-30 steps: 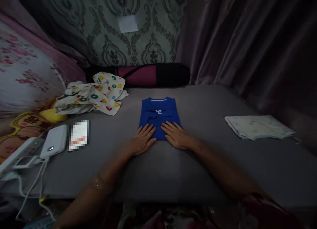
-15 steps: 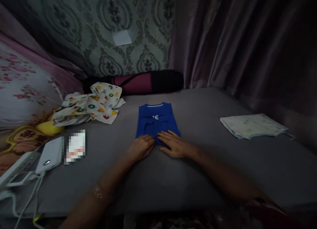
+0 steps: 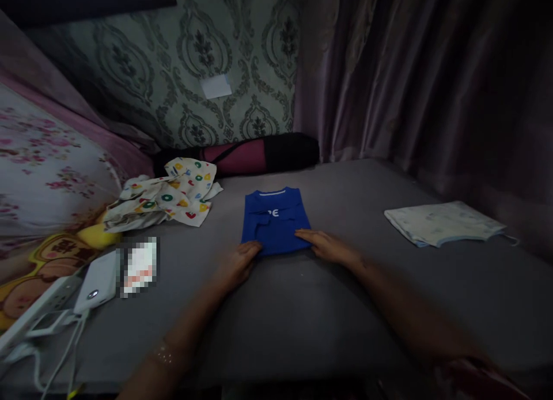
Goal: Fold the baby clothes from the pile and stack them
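A blue shirt [image 3: 275,220], folded into a small rectangle with white letters on top, lies on the grey mattress [image 3: 302,319]. My left hand [image 3: 239,263] rests at its near left corner, fingertips touching the cloth. My right hand [image 3: 327,246] lies flat at the near right corner, fingers stretched onto the edge. Neither hand has lifted the cloth; motion blur hides the finer finger detail.
A crumpled white garment with coloured prints [image 3: 166,195] lies at the back left. A folded pale cloth [image 3: 440,222] sits at the right. A dark roll [image 3: 259,153] lines the wall. A power bank [image 3: 95,282], a socket strip [image 3: 34,313] and cables are at the near left.
My hands have slid apart from the middle of the shirt's near edge to its two near corners. The camera has tipped slightly upward.
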Demonstrator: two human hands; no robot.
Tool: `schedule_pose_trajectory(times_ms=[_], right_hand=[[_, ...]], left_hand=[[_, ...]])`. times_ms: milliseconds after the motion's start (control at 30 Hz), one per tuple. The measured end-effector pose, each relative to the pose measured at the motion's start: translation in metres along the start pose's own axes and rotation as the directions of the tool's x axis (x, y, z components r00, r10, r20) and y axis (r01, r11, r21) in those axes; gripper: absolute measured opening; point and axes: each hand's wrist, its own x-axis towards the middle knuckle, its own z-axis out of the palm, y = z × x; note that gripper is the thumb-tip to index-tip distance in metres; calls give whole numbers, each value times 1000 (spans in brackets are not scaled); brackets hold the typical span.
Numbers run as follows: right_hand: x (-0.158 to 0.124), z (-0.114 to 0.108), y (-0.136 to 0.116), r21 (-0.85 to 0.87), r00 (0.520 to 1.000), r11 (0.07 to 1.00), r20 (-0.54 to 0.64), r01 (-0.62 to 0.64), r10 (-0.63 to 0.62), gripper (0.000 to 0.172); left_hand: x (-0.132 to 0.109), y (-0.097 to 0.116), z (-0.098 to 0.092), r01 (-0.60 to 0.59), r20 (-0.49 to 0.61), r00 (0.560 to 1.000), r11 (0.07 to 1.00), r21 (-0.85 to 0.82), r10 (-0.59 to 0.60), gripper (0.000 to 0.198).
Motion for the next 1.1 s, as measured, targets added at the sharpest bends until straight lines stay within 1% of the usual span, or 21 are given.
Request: schedule_pose_trajectory(times_ms=[67,133,233,300,400,467,500,567,600,633,700,767,833,867,933,1000,1033,1067,1100], right_hand=[[0,-5,-6,-5,1000,1000,16,0,0,72],[0,-9,-11,-14,999,1000,32,-2,2,73],[-4,-13,-16,-33,999,999,37,-22,23,75],[-11,-17,-20,-41,999,999,45,-16,18,75],[-32,-23,-34,-30,998,1000,61,8,-6,72],[-51,-30,-49,-9,997,1000,78,-5,6,69],[-61,-34,-58,6,995,1000,102,-24,23,68],[-81,-43,-76,43,979,997,198,-61,51,67],[-89,-47,-83,68,969,994,239,-87,69,66],[-95,-51,-88,82,958,989,272,-122,96,66],[-100,-55,-91,114,942,976,303,-187,145,62],[-93,-56,-86,172,946,960,278,-219,166,49],[-77,-53,-75,275,967,937,193,-217,167,35],[-67,-50,-68,339,974,916,137,-215,178,32],[-46,-44,-55,485,970,845,35,-225,239,30],[-24,-36,-43,616,940,748,-36,-247,340,29],[-13,-33,-37,653,917,710,-61,-263,395,29],[-3,-29,-32,662,888,692,-89,-286,452,27],[7,-25,-26,644,856,694,-114,-322,504,26]], left_hand=[[-8,-10,0,19,-30,999,1000,-23,-19,50],[-12,-19,0,29,-36,999,998,-62,-32,52],[-11,-26,-2,32,-7,999,993,-109,-33,57],[-11,-25,-7,33,34,999,992,-125,-28,61],[-19,-13,-22,20,121,993,989,-150,-2,65],[-34,3,-35,9,180,983,983,-185,25,65],[-44,12,-41,20,192,981,979,-203,20,65],[-64,30,-54,39,227,974,970,-240,17,60],[-72,36,-59,61,252,968,965,-253,5,57],[-79,42,-63,92,255,967,960,-263,-23,53],[-82,46,-67,184,237,964,940,-288,-116,42],[-71,45,-67,313,229,942,885,-345,-244,33],[-51,40,-64,439,232,898,782,-441,-374,32],[-40,36,-62,480,216,875,720,-501,-433,33],[-18,26,-56,494,141,834,609,-621,-533,38],[3,14,-46,473,61,795,555,-684,-603,40],[12,8,-40,476,28,777,557,-680,-629,37],[22,2,-35,498,9,759,570,-654,-651,33],[31,-3,-30,535,-5,737,588,-607,-676,29]])
